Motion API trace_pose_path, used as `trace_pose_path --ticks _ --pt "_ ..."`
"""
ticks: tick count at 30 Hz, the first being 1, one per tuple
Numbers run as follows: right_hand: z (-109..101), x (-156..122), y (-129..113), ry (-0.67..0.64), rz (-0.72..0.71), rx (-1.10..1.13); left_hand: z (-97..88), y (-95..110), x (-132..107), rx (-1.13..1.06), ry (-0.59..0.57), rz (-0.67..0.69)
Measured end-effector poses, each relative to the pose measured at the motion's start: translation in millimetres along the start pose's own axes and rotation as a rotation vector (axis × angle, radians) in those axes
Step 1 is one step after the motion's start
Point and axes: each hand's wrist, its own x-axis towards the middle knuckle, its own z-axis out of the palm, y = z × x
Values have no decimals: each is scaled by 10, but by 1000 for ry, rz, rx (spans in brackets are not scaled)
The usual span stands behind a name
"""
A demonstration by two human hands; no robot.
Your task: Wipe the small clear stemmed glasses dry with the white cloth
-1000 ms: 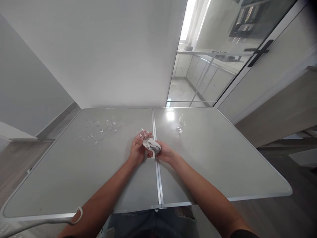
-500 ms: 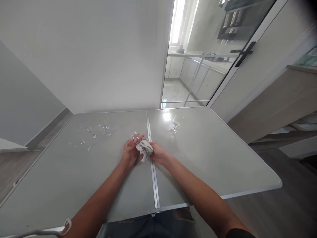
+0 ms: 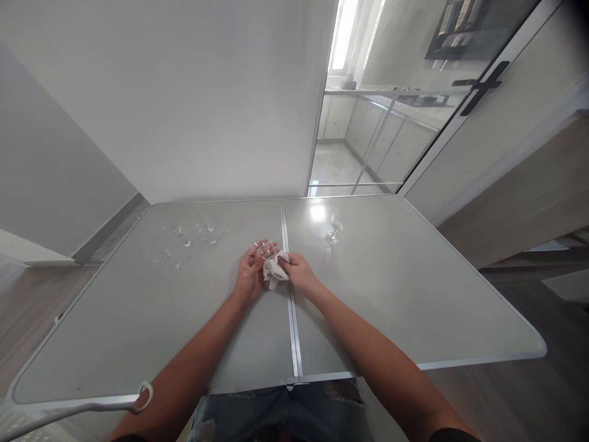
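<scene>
My left hand (image 3: 251, 270) is closed around a clear drinking glass (image 3: 265, 247), which lies tilted across its fingers over the table's middle. In my right hand (image 3: 298, 270) is a bunched white cloth (image 3: 275, 270), pressed against the near end of the glass. The cloth hides that end, so the glass's full shape does not show. Right of the hands, a stemmed glass (image 3: 334, 227) stands upright on the table. Several more clear glasses (image 3: 202, 226) are at the far left, their outlines faint.
The grey folding table (image 3: 391, 294) has a metal seam (image 3: 294, 331) running down its middle. A white wall (image 3: 221, 110) rises behind it, with a glass door (image 3: 368, 129) at the right. A pale hooked cable (image 3: 145, 396) crosses the near left corner.
The view has shifted slightly, so the table appears farther right. My right hand and the cloth have moved a little over the glass, with the thumb now on top of the cloth.
</scene>
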Motion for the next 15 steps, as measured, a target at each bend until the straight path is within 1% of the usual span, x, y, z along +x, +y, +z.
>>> trace_pose_path --ticks 1,2,4,5,6,7,10,12,15 --pt "-23 24 23 83 7 128 -1 0 4 -8 -1 23" --pt "-51 43 43 209 -1 214 -2 1 12 -18 6 57" --pt "-107 66 67 488 -34 282 -7 7 33 -37 52 139" --pt "-124 69 71 581 -37 298 -10 11 45 -40 85 177" --pt "-128 67 70 617 -24 325 -11 14 55 -36 118 209" --pt "-117 60 64 594 1 370 -10 14 62 -20 140 233" --pt "-12 27 35 372 71 530 11 -8 52 63 149 278" --pt "74 5 21 259 75 557 37 -35 20 155 148 272" --pt "147 -18 17 201 38 521 78 -61 -35 324 172 208"
